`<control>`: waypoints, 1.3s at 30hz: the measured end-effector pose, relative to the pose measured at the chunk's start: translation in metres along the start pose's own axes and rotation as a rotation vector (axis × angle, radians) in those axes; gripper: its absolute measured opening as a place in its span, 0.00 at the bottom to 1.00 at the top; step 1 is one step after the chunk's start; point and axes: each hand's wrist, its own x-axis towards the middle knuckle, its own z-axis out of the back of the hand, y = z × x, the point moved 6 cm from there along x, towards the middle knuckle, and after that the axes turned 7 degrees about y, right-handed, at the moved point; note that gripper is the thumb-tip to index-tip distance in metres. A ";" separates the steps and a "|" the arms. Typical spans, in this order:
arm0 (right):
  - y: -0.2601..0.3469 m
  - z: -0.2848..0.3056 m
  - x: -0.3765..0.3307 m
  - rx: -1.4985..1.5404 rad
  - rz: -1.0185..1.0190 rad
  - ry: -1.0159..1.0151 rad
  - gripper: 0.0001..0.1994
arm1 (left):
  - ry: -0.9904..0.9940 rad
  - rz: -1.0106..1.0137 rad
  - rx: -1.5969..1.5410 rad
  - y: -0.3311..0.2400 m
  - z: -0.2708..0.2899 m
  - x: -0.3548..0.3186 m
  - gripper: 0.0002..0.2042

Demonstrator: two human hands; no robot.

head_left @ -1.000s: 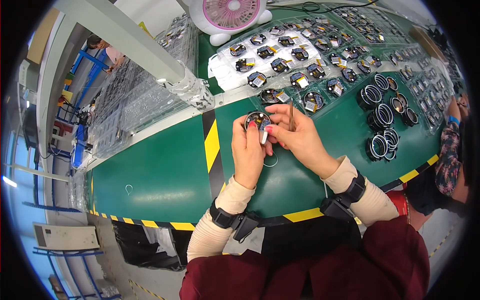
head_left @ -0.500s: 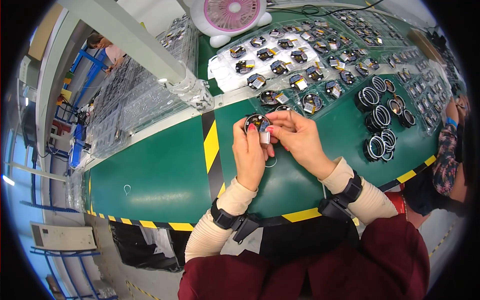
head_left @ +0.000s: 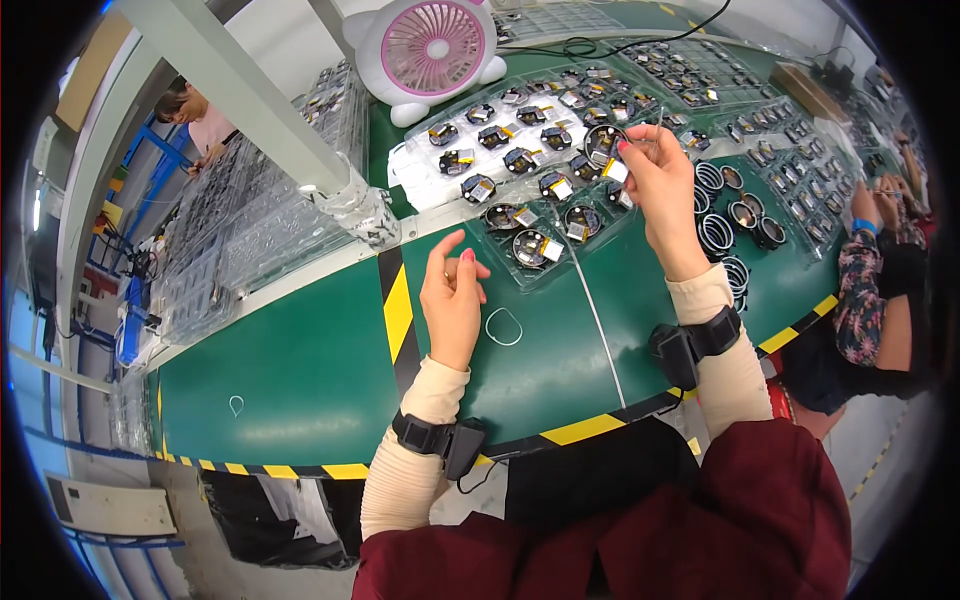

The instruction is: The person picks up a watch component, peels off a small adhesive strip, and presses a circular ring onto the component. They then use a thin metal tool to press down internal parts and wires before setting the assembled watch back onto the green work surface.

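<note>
My right hand [head_left: 662, 190] is raised over the far trays. Its thumb and fingers pinch a round electronic module [head_left: 603, 143] in a black ring-shaped case, from which a small pale battery [head_left: 616, 171] hangs. My left hand [head_left: 455, 300] is held above the green table with fingers apart and nothing in them. Close beyond it, a clear plastic tray [head_left: 520, 284] carries similar round modules with batteries, one of them [head_left: 537, 248] at the near corner. On the table beside my left hand lies a thin white loop [head_left: 503, 327].
Black and silver rings [head_left: 716, 234] stand in stacks at the right. More module trays [head_left: 800, 190] spread across the far right. A pink and white fan [head_left: 437, 50] stands at the back, near a white post [head_left: 250, 100]. Co-workers sit at left and right.
My hands have parted. The right one has carried the module away from me toward the trays, while the left has let go of it. My view has shifted slightly.
</note>
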 end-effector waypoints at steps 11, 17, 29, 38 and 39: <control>-0.022 -0.002 -0.082 -0.218 -0.135 0.368 0.08 | 0.038 0.042 0.038 0.012 0.001 -0.001 0.11; -0.027 0.017 -0.119 -0.172 -0.281 0.425 0.08 | 0.062 0.054 0.042 0.008 -0.005 -0.001 0.10; -0.040 0.015 -0.141 0.244 -0.627 0.494 0.07 | 0.023 0.106 0.066 0.013 0.000 -0.004 0.10; -0.036 0.016 -0.135 0.219 -0.599 0.483 0.06 | -0.044 0.012 0.164 0.015 0.011 0.009 0.09; -0.035 0.016 -0.136 0.216 -0.597 0.476 0.06 | -0.052 -0.028 0.219 0.011 0.012 0.011 0.09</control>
